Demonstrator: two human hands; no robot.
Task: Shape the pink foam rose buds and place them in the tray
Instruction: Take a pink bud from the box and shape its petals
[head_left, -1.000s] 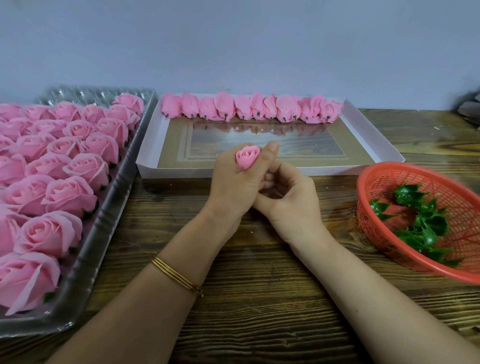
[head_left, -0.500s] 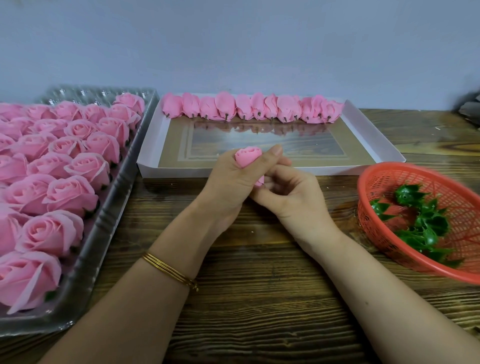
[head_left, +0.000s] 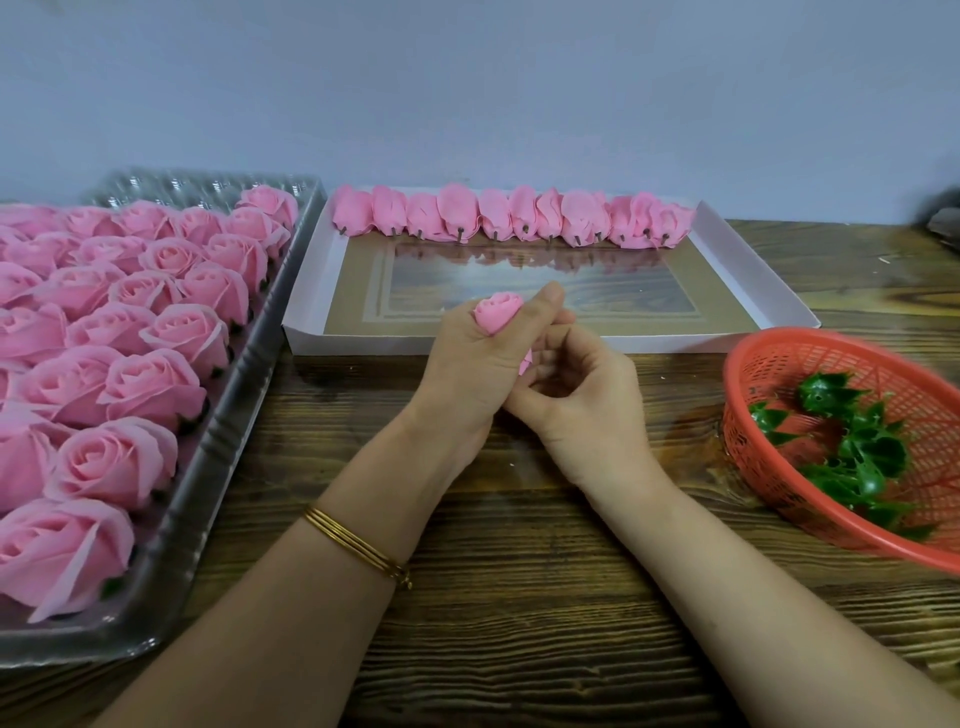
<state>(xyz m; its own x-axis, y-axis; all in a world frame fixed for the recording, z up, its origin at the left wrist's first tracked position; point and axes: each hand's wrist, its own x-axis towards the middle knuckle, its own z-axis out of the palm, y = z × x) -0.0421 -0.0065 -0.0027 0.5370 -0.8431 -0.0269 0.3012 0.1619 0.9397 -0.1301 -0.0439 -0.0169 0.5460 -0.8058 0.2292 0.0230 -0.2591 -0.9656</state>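
Where the wooden table (head_left: 493, 623) meets its left edge, a clear plastic tray (head_left: 228, 441) lies packed with open pink roses (head_left: 114, 462), row upon row, their petals spread wide. Just right of it, at the back of the table, sits a shallow white tray (head_left: 363, 343) with a glossy brown floor. A line of shaped buds (head_left: 509, 215) lies on its side along the far wall, short dark stubs pointing toward the person; the rest of the floor is bare.

In front of the white tray's near wall the two hands meet above the table. The left hand (head_left: 462, 369), with thin gold bangles (head_left: 358, 545) on its wrist, is closed around the pink foam rose bud (head_left: 496, 312) — the tightly wrapped tip pokes up between thumb and forefinger, and the rest is hidden in the fist. The right hand (head_left: 587, 405) presses in against it from the right, its fingers curled onto the bud's lower end, where a sliver of pink shows between the two hands. So the bud is held in the air, just short of the white tray and not inside it.

Farther right, a red mesh basket (head_left: 753, 431) stands tilted at the table's edge, holding a small heap of green plastic calyxes (head_left: 857, 447).
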